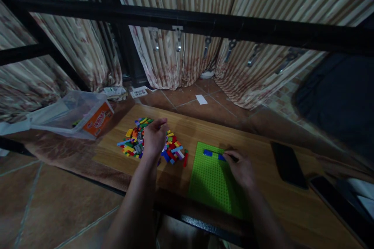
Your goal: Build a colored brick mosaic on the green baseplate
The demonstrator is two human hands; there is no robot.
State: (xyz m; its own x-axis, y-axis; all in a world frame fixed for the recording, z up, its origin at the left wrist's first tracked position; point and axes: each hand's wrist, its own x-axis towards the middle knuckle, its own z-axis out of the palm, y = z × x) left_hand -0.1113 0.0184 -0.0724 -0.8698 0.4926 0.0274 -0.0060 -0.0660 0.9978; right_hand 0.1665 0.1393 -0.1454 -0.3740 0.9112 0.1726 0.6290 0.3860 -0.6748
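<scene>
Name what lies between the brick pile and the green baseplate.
In the head view, a long red brick with a small green piece by its far end lies at the edge of the pile; then wooden tabletop up to the baseplate.

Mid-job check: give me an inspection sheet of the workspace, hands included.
Surface: brown wooden tabletop.
Job's things: green studded rectangular baseplate with two blue plastic bricks near its far edge; heap of small multicoloured plastic bricks to its left.
Clutter: two black flat phone-like slabs at the right; clear plastic box with orange label, left of the tabletop.
Hands: left hand over the heap, grip unclear; right hand at the right-hand blue brick.
Cables: nothing seen.
Surroundings: striped fabric curtains, black horizontal bar with hooks, brown tiled floor.
</scene>
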